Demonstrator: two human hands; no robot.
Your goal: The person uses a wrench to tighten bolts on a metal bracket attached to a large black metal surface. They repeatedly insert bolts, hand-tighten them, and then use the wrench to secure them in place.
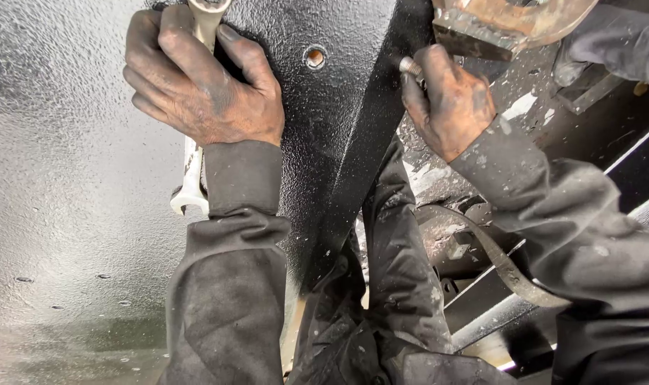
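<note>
Two hands: both were raised against a black coated panel (339, 107) overhead.
Left hand (200, 78): closed around a pale metal spanner (191, 178) — its open end hung below the wrist, beside the sleeve.
Right hand (449, 96): fingers pinched on a small metal bolt (410, 66) at the panel's edge.
Hole (314, 57): between the hands — nothing in it.
Rusty part (510, 21): just above the right hand.

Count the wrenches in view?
1. A pale metal wrench is in the left hand, its open end sticking out below the wrist beside the sleeve. The right hand pinches a small bolt, not a wrench. Others may be out of view.
</note>
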